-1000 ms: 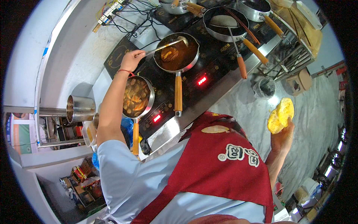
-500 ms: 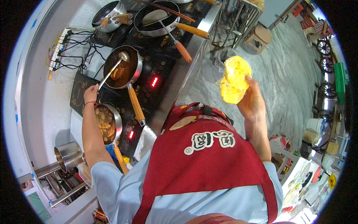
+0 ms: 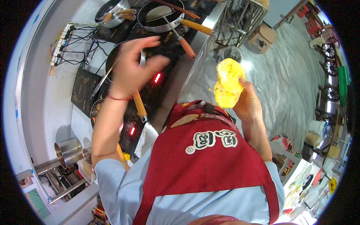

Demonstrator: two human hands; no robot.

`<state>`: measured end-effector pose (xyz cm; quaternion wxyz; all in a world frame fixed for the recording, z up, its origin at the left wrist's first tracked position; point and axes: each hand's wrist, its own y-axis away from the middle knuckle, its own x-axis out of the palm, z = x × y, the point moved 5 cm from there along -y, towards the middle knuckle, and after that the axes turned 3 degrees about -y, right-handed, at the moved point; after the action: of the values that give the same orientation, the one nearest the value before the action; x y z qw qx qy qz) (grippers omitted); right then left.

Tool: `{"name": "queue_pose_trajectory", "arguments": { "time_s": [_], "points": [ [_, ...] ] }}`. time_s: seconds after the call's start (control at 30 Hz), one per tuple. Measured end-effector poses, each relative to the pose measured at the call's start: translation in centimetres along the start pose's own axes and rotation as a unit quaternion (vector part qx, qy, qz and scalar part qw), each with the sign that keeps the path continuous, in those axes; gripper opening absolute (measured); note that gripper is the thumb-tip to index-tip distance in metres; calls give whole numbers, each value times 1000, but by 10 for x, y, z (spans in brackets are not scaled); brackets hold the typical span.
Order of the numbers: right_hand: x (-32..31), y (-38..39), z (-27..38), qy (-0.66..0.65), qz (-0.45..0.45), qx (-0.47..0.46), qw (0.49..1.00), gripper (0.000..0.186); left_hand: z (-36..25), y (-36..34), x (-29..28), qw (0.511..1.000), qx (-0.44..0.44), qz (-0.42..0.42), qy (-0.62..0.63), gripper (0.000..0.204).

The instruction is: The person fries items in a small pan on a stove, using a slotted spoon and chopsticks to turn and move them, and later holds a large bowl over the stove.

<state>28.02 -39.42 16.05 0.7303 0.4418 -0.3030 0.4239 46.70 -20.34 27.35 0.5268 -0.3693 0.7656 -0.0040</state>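
Note:
In my right hand (image 3: 250,101) is a split yellow flatbread (image 3: 229,83), opened into two joined rounds and pinched at its edge by the thumb and fingers. My left hand (image 3: 135,69) is raised over a dark saucepan with a wooden handle (image 3: 140,107); its fingers are spread, slightly blurred, and hold nothing. It hides most of that pan and its contents. A ladle (image 3: 100,84) leans in the pan, its metal handle sticking out past the rim on the left. Behind my left forearm, a second pan (image 3: 95,110) is mostly hidden.
A frying pan (image 3: 154,27) with an orange-handled turner (image 3: 183,45) across it sits at the back. Left of it stand a small pot (image 3: 112,18) and a power strip (image 3: 60,45) with tangled cables. A steel pot (image 3: 68,153) stands lower left. A stool (image 3: 261,38) is on the floor.
My left hand has let go of the ladle and moved right, over the pan. The flatbread in my right hand has shifted slightly left.

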Motion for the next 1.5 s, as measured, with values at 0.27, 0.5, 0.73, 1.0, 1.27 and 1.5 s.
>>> {"name": "queue_pose_trajectory", "arguments": {
  "time_s": [0.27,0.5,0.73,1.0,1.27,1.5],
  "points": [
    [6,8,-27,28,43,74,996,50,-92,4,90,986,72,146,42,107],
    [2,6,-33,34,51,72,996,58,-86,8,97,983,35,178,21,107],
    [14,5,-38,-50,80,122,988,68,-82,18,85,986,-19,112,124,106],
    [3,7,-66,-102,127,208,964,48,-87,37,81,983,-57,33,171,110],
    [0,4,-90,15,38,233,972,48,-75,50,71,950,-106,-43,289,111],
    [-6,3,-87,-44,31,271,961,53,73,50,-18,940,-305,-129,81,89]
  ]
}}
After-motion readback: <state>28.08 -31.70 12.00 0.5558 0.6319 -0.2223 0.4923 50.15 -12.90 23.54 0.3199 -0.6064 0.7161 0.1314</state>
